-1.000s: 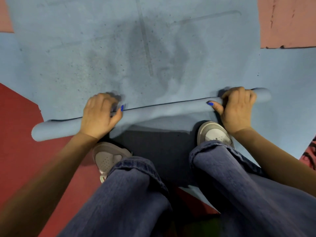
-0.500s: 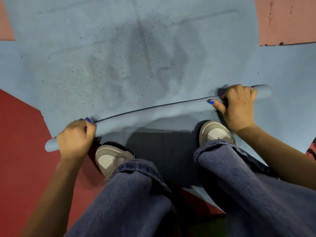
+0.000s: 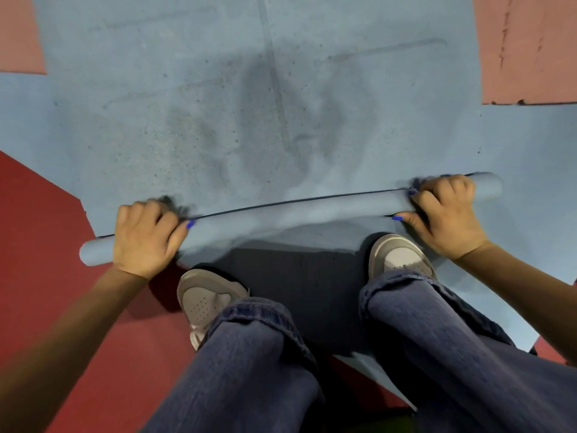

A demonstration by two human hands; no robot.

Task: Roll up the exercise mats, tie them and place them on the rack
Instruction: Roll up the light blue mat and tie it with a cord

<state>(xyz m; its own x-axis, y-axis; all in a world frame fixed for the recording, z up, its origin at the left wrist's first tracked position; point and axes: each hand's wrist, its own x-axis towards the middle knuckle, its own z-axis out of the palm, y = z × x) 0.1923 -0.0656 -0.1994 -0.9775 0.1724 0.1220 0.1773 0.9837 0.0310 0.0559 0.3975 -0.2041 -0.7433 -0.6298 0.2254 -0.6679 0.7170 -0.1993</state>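
Both hands — left hand (image 3: 143, 239), right hand (image 3: 445, 214) — clutch the thin roll (image 3: 290, 215) of the blue exercise mat (image 3: 218, 104) on the floor. The roll looks loose and slanted — uneven pushing could telescope it.

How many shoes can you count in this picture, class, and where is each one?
2. One shoe is on the red floor below the left hand; the other shoe stands on blue mat beside the right hand. Trouser legs partly cover both.
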